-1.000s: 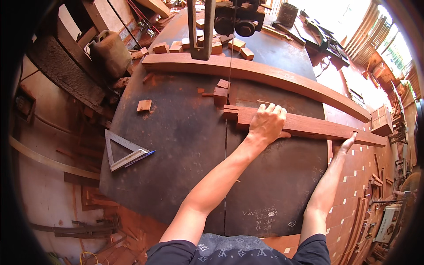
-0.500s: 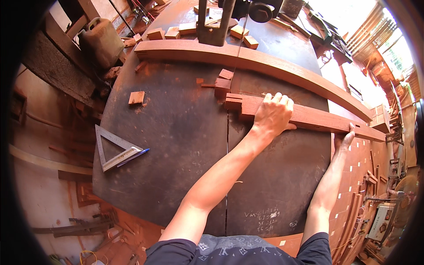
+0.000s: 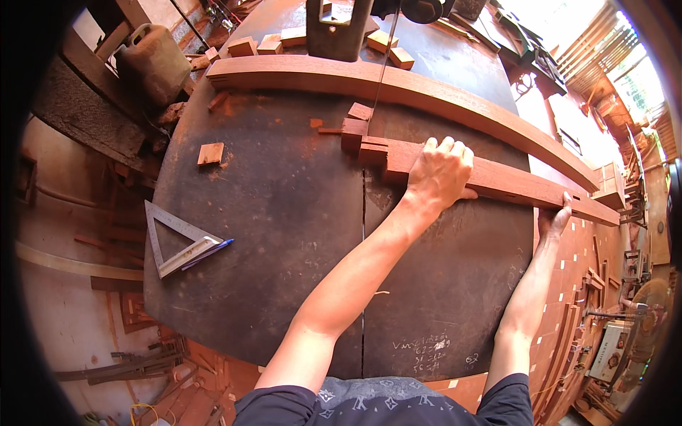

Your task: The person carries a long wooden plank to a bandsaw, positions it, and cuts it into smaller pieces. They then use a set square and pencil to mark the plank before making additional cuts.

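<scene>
A reddish-brown wooden beam (image 3: 497,177) with a notched left end lies across the dark saw table, its right end reaching past the table's edge. My left hand (image 3: 442,170) is closed over its top, a short way right of the notch. Farther right, my right hand (image 3: 559,214) grips the beam from the near side, thumb on top and the other fingers hidden. Small wooden blocks (image 3: 353,133) sit at the notched end, beside the thin upright band saw blade (image 3: 379,85). Behind lies a long curved wooden beam (image 3: 455,97).
The blade guide (image 3: 339,35) stands at the table's far side, among several offcuts (image 3: 270,47). On the left of the dark table (image 3: 284,234) are a metal set square (image 3: 181,238), a blue pen (image 3: 207,253) and a square wood piece (image 3: 210,154). A jerrycan (image 3: 150,65) stands beyond.
The view has shifted slightly. Between my unchanged holds, the notched beam has moved a little away from me, toward the blade.
</scene>
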Motion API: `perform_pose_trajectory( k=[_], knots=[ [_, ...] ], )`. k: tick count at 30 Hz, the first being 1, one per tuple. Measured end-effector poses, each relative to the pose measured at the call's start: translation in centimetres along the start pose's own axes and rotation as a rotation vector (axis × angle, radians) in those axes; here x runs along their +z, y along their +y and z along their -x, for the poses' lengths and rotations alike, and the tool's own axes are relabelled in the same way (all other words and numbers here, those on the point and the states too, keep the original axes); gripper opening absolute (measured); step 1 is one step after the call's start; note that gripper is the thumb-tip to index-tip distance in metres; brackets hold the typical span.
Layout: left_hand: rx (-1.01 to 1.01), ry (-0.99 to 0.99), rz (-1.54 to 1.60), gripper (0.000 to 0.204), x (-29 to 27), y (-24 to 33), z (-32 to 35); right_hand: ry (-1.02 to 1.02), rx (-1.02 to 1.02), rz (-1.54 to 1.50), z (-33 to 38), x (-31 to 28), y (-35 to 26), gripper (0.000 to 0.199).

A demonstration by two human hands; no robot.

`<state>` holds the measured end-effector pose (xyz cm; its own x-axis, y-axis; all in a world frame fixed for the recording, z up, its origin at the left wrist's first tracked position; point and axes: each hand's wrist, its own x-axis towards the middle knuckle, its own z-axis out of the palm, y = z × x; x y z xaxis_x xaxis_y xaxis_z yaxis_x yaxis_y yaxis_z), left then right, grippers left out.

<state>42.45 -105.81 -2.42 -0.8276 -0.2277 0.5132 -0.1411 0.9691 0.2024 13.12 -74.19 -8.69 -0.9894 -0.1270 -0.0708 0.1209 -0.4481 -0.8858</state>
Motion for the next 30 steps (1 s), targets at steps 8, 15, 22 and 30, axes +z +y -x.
perform_pose_trajectory(
  k=[8, 15, 22, 30],
  knots=[
    [-0.005, 0.005, 0.003, 0.065, -0.2, 0.0, 0.1, -0.006, 0.023, -0.037, -0.4, -0.2, 0.1, 0.047],
    [-0.007, 0.003, -0.002, 0.065, -0.2, -0.2, 0.1, 0.016, 0.011, -0.024, -0.2, 0.1, 0.1, 0.046],
    [-0.003, 0.005, -0.002, 0.064, 0.1, -0.3, 0.0, 0.021, 0.016, -0.024, -0.2, 0.2, 0.2, 0.047],
    [0.011, -0.014, 0.005, 0.063, 0.1, -0.5, -0.1, 0.030, 0.029, -0.040, -0.3, 0.2, 0.2, 0.047]
  ],
)
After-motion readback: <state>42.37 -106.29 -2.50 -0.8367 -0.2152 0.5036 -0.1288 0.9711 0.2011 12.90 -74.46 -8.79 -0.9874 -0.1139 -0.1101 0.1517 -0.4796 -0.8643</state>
